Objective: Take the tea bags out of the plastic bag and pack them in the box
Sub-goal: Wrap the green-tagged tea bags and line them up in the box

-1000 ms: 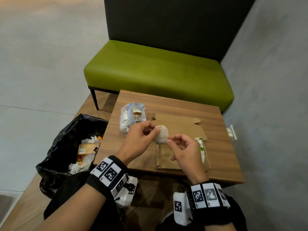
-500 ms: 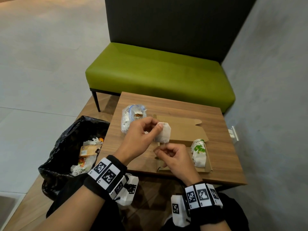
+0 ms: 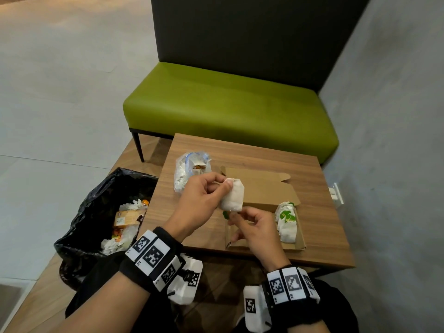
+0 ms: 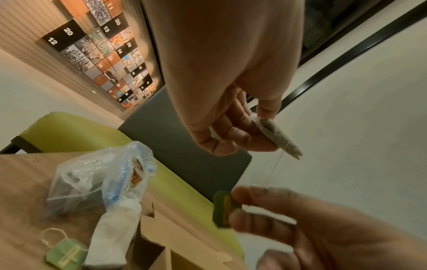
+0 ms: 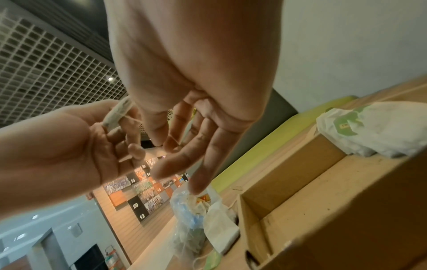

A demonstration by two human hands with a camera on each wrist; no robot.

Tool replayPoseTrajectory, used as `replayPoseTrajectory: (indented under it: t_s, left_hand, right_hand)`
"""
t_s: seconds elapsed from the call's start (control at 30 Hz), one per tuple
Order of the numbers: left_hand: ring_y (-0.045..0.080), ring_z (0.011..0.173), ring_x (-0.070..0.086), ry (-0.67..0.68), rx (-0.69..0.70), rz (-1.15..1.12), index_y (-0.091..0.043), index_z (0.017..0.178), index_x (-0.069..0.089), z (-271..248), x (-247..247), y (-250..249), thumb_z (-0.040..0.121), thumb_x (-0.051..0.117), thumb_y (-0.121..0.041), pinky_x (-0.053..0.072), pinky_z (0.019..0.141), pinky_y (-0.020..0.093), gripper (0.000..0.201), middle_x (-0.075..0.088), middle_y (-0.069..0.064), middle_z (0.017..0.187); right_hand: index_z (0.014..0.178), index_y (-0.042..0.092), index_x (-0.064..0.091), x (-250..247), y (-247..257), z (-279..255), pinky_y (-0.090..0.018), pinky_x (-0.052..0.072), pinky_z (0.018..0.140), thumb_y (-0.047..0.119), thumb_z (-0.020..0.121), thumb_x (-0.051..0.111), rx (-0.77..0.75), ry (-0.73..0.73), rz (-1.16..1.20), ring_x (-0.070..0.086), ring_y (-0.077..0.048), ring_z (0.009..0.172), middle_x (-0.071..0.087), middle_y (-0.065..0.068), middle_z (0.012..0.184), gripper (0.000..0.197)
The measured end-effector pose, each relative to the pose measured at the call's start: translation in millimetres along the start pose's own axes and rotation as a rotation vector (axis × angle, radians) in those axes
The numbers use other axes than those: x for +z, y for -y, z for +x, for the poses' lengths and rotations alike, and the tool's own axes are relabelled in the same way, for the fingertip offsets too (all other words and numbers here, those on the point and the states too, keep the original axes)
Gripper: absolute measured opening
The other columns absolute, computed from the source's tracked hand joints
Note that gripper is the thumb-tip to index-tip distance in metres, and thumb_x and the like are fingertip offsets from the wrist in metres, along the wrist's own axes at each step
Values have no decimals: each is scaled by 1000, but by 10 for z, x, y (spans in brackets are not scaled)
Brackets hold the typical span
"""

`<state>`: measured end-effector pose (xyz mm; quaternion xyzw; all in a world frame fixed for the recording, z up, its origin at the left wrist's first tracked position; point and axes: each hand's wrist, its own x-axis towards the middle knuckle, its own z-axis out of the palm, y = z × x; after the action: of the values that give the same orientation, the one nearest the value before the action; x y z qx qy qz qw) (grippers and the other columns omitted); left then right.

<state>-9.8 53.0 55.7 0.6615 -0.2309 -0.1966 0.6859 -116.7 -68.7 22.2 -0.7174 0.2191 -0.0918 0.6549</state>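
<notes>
My left hand (image 3: 224, 187) pinches the top of a white tea bag (image 3: 233, 197) above the open cardboard box (image 3: 262, 188). A thin string runs down from the tea bag (image 4: 277, 136) to its green tag (image 4: 225, 210). My right hand (image 3: 231, 217) pinches that tag (image 3: 225, 214) just below the bag. Several tea bags (image 3: 287, 222) lie in a row at the box's right end. The clear plastic bag (image 3: 189, 169), with more tea bags inside, sits on the table left of the box. Beside the bag, a loose tea bag (image 4: 113, 232) lies on the table.
The small wooden table (image 3: 331, 227) stands before a green bench (image 3: 228, 111). A black rubbish bag (image 3: 101, 212) with wrappers sits on the floor at the left. A grey wall (image 3: 396, 164) runs along the right.
My right hand has dropped from the tea bag's side to below it and now holds the green tag with the string drawn out. The left hand keeps hold of the bag.
</notes>
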Motion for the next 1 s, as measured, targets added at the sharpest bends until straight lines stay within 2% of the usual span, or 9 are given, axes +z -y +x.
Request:
replayPoseTrajectory:
  t_s: [0.07,0.17,0.2,0.3,0.53,0.67,0.8,0.9,1.0]
  left_hand:
    - [11,56,52,29,-22,8,-3,87,68,-14,17,39,97,61,-15,46,55,19,17,56,9,57]
    - [8,55,55,79,-52,20,-7,85,69,-46,43,104,96,63,-14,46,55,18,14,61,8,56]
    - [9,57,57,91,-56,26,-8,86,69,-59,51,126,96,63,-14,47,57,20,13,63,13,58]
    - [18,64,59,106,-47,38,-4,89,69,-84,73,174,96,63,-14,49,59,25,14,67,29,74]
    - [23,69,64,110,-19,66,-5,92,71,-113,104,209,96,64,-16,52,64,35,13,71,24,79]
    - [24,69,67,104,-21,96,-7,94,72,-131,100,224,95,65,-18,54,65,36,14,73,18,77]
    - [33,72,69,83,-19,153,-11,92,75,-145,96,242,94,67,-20,56,65,42,12,73,13,74]
    - [21,64,65,70,-22,162,-13,87,75,-149,113,255,93,68,-19,52,60,35,11,73,13,71]
    - [17,62,63,63,-48,153,-15,84,76,-145,135,260,92,69,-19,51,59,33,11,72,15,69]
  right_hand:
    - [102,17,74,-9,60,25,-44,59,69,12,95,64,-5,-22,81,68,-29,65,77,-10,89,13]
    - [103,10,74,-39,153,58,-39,61,68,7,96,60,4,-67,253,73,-27,76,77,-13,90,16]
    - [99,7,74,-47,185,70,-37,61,66,6,96,59,13,-90,315,73,-26,77,77,-14,90,16]
    - [86,5,70,-55,258,114,-35,58,64,9,94,62,38,-145,420,71,-24,73,75,-16,85,11]
    - [97,8,64,-86,267,185,-32,57,62,10,90,68,143,-234,517,67,-19,66,69,-9,75,8]
    - [106,4,66,-106,258,172,-28,59,63,3,91,65,141,-192,526,70,-20,72,72,-13,83,15]
    - [115,5,62,-120,291,168,-32,60,75,6,91,67,122,-176,428,74,-25,84,77,-14,88,24]
    - [101,2,69,-118,347,163,-35,60,79,7,91,67,113,-180,384,73,-30,87,76,-17,92,11]
    - [91,6,74,-111,366,150,-41,59,86,8,90,68,42,-186,304,72,-29,90,76,-18,94,6]
